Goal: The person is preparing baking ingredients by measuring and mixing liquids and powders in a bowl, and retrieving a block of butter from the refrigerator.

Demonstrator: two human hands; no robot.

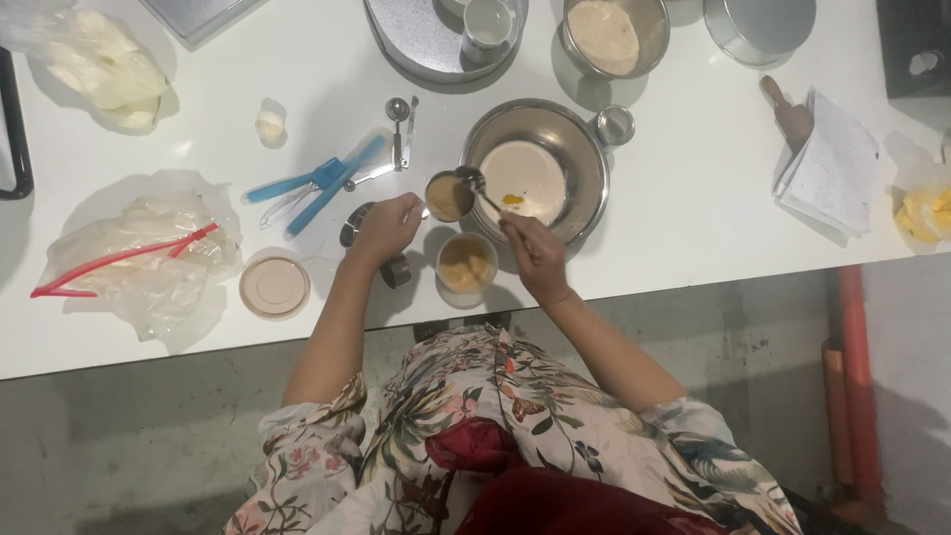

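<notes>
My left hand (384, 228) holds a small metal measuring cup (448, 196) filled with tan paste, at the rim of a steel mixing bowl (584, 159). In the bowl lies a pale batter with a yellow spot (513, 199). My right hand (535, 253) grips a metal spoon (474, 184) whose head rests at the cup's edge. Just below the cup, on the white table (693, 218), stands a small open jar of tan paste (466, 263).
A round beige lid (274, 286), clear plastic bags with red strips (139, 253), blue utensils (317, 183), measuring spoons (401, 124), a bowl of flour (609, 35), a notebook (832, 163), and a pan (758, 25) sit around. The table's front edge runs below my hands.
</notes>
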